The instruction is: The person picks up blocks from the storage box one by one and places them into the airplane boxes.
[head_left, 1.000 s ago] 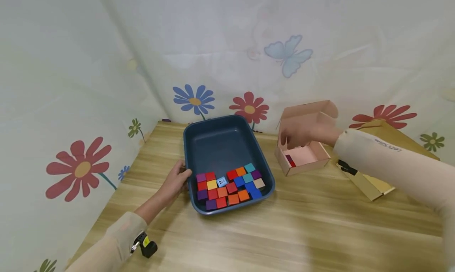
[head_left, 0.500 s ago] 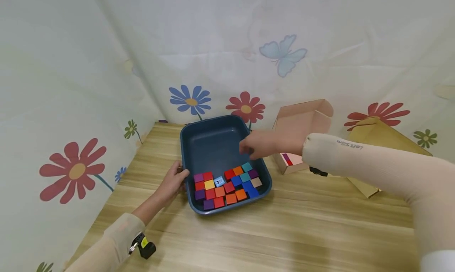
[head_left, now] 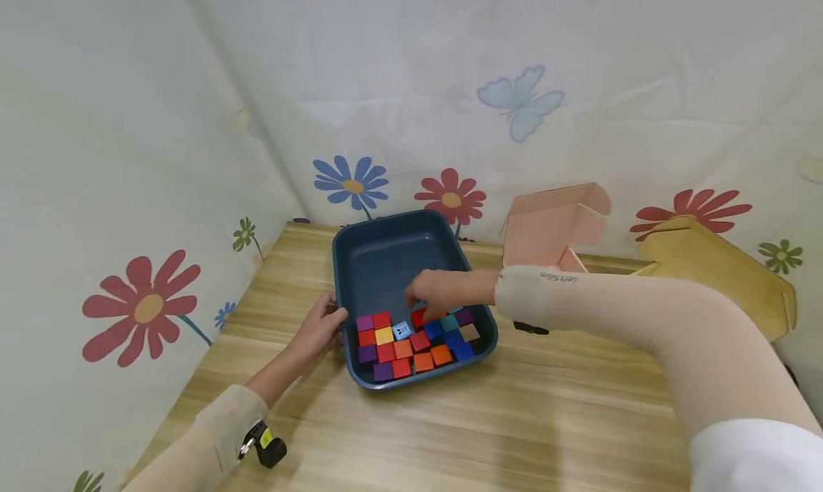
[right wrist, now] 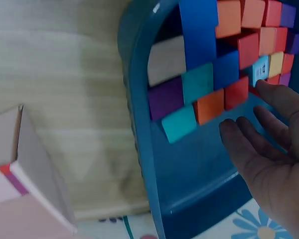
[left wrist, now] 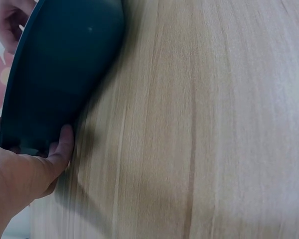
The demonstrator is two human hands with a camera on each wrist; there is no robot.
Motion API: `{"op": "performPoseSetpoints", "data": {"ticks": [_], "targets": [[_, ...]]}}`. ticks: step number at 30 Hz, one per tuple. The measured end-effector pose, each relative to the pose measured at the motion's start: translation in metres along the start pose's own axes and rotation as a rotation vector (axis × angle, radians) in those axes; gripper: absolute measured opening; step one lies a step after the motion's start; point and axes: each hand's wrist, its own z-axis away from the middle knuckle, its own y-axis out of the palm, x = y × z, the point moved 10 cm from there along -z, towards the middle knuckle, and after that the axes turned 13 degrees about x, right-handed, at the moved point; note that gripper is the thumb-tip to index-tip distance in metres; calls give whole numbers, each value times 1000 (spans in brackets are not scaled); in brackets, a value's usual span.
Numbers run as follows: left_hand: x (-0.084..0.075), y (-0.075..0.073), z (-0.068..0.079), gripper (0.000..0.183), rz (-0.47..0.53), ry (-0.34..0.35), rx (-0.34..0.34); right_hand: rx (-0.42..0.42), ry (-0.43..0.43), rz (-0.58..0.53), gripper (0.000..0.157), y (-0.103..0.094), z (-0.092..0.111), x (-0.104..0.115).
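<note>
A dark blue tray stands on the wooden table, its near half covered with several small coloured blocks in rows. My left hand grips the tray's left side, thumb at the rim and fingers round the outside, as the left wrist view also shows. My right hand reaches into the tray over the blocks, fingers spread and nothing between them. In the right wrist view its thumb is right at a light blue block with dark marks. A red block and an orange block lie near the fingers.
An open pink cardboard box stands right of the tray, partly hidden by the right arm; purple and red show inside it in the right wrist view. A yellowish cardboard box lies farther right. A flowered curtain hangs behind the table.
My right hand has moved left from the pink box, across the tray's rim and down to the blocks. The left hand keeps its grip on the tray.
</note>
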Motion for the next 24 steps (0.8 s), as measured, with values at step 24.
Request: {"op": "performPoseSetpoints", "data": {"ticks": [24], "targets": [[4, 3, 4, 25, 5, -17, -3, -81, 0, 61, 31, 10, -28, -2]]}}
